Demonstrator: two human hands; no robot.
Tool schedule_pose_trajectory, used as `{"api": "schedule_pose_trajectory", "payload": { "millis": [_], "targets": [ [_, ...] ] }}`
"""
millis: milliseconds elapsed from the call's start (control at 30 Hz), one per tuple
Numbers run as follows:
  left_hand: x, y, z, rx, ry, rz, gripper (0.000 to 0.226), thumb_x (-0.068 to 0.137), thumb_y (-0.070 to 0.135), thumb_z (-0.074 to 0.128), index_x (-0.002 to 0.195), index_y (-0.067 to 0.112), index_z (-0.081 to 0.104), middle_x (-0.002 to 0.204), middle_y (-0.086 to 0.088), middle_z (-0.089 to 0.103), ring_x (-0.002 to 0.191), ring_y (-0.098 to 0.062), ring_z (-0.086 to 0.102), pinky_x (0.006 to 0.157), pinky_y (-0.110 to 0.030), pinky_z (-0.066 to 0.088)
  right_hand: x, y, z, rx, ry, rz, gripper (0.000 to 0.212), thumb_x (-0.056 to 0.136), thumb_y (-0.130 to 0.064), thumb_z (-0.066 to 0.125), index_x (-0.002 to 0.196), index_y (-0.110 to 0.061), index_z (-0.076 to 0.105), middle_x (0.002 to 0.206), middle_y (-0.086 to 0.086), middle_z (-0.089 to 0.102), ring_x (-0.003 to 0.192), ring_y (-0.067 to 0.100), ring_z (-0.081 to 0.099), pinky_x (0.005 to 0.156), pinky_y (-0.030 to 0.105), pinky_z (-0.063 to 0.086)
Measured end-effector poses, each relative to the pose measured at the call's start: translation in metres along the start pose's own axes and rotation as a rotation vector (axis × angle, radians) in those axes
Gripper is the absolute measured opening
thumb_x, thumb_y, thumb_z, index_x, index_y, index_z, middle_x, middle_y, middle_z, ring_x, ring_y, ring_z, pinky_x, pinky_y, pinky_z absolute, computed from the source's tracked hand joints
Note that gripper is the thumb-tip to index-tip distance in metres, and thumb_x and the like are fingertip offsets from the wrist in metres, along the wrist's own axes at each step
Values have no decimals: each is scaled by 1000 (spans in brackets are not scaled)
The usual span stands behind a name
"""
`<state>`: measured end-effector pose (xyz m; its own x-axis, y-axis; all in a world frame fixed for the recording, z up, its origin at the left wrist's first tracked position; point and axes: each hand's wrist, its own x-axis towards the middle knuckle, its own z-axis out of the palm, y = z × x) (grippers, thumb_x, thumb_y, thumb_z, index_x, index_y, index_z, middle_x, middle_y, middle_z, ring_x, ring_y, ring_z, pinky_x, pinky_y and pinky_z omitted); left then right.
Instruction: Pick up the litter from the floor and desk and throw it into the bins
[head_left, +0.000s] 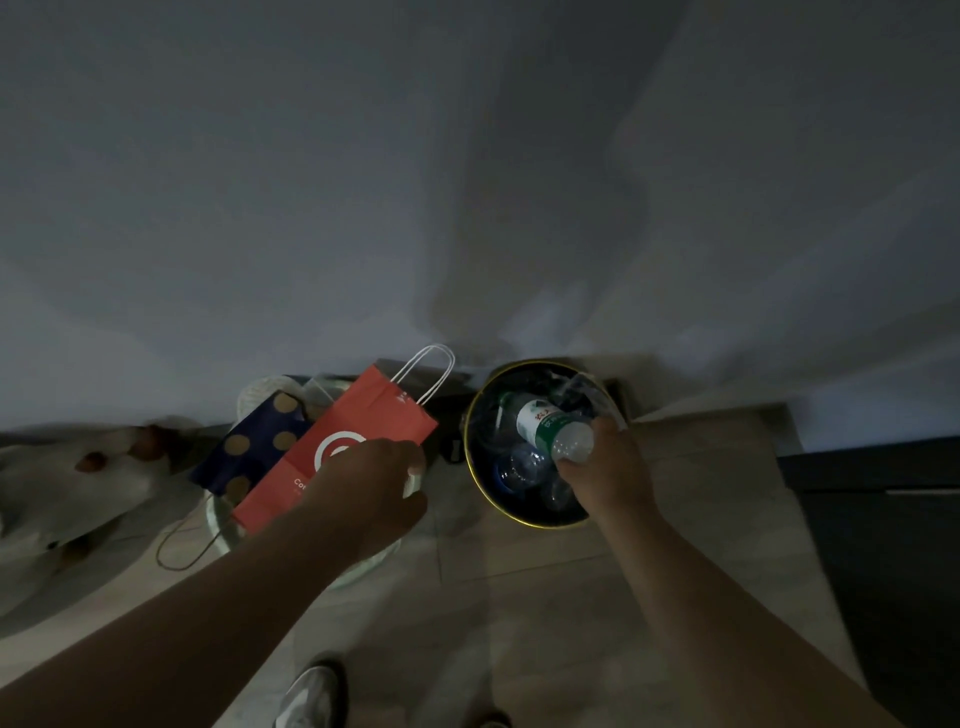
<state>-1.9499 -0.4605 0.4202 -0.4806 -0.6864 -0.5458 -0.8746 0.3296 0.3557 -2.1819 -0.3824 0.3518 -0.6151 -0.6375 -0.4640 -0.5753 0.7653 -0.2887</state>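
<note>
Fingers of the right hand wrap the base of a bottle, which tilts neck-first into the dark bin on the right, above clear bottles lying inside. The left hand grips the near edge of a red bag, its fingers curled over the paper. The bag lies slantwise across a pale bin on the left, touching a spotted bag. Both items appear to be at the dropping stage. The bottle sits within the rim, so loosening the fingers should be enough. The red bag looks longer than its bin's mouth and may need tipping end-on before release.
</note>
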Motion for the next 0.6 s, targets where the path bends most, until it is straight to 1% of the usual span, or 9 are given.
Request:
{"api": "schedule_pose_trajectory", "payload": {
  "millis": [67, 167, 233, 300, 367, 400, 433, 500, 600],
  "targets": [
    [1, -4, 6, -3, -11, -5, 33, 89, 34, 60, 121, 25, 58, 115, 2, 62, 100, -16, 60, 76, -22, 44, 2, 1, -2, -11, 32, -19, 64, 77, -37, 71, 132, -17, 44, 130, 13, 51, 111, 32, 56, 83, 35, 48],
    [3, -6, 10, -24, -30, -18, 34, 88, 32, 62, 120, 24, 59, 117, 2, 64, 104, -15, 62, 87, -26, 50, 9, -2, -14, -31, 90, -91, 66, 75, -40, 71, 132, -20, 45, 126, 13, 50, 107, 32, 56, 76, 29, 42],
    [5, -6, 10, -23, -30, -18, 33, 88, 33, 61, 120, 24, 59, 117, 2, 64, 103, -16, 62, 87, -27, 50, 16, -8, -23, -59, 101, -141, 62, 73, -39, 73, 128, -20, 50, 121, 13, 48, 104, 30, 54, 73, 26, 39],
    [9, -6, 9, -20, -15, -6, 33, 88, 34, 60, 120, 25, 59, 116, 3, 63, 102, -15, 61, 81, -24, 48, 24, -15, -29, -109, 69, -168, 58, 73, -39, 73, 122, -18, 54, 119, 12, 47, 103, 29, 53, 73, 27, 41],
    [13, -6, 6, -7, 2, 0, 32, 89, 35, 59, 119, 26, 59, 115, 4, 63, 100, -14, 60, 77, -22, 45, 30, -23, -28, -163, 22, -170, 58, 75, -39, 72, 126, -17, 53, 123, 14, 45, 106, 30, 52, 81, 31, 45],
    [15, -6, 5, -2, 14, 7, 31, 89, 34, 59, 119, 26, 59, 115, 4, 63, 99, -14, 61, 79, -24, 47, 32, -27, -25, -195, -8, -178, 62, 79, -38, 69, 133, -17, 49, 130, 16, 43, 113, 31, 51, 88, 32, 45],
    [17, -5, 2, -6, 15, 8, 31, 89, 34, 59, 118, 24, 60, 114, 4, 63, 98, -15, 61, 81, -26, 50, 32, -29, -22, -212, -49, -187, 67, 84, -37, 66, 142, -15, 40, 139, 17, 38, 122, 31, 46, 96, 34, 43],
    [19, -6, -2, -9, 13, 10, 31, 89, 32, 59, 118, 22, 60, 114, 2, 63, 99, -16, 61, 85, -32, 52, 29, -33, -15, -132, -126, -163, 79, 89, -35, 63, 151, -11, 21, 152, 18, 27, 138, 31, 32, 109, 40, 35],
    [18, -10, -6, -19, 36, 17, 31, 89, 31, 60, 118, 21, 59, 115, 3, 62, 100, -15, 59, 84, -29, 49, 18, -32, -12, -107, -112, -161, 81, 92, -32, 60, 153, -10, 11, 158, 15, 18, 145, 29, 20, 115, 41, 27]
  ]
}}
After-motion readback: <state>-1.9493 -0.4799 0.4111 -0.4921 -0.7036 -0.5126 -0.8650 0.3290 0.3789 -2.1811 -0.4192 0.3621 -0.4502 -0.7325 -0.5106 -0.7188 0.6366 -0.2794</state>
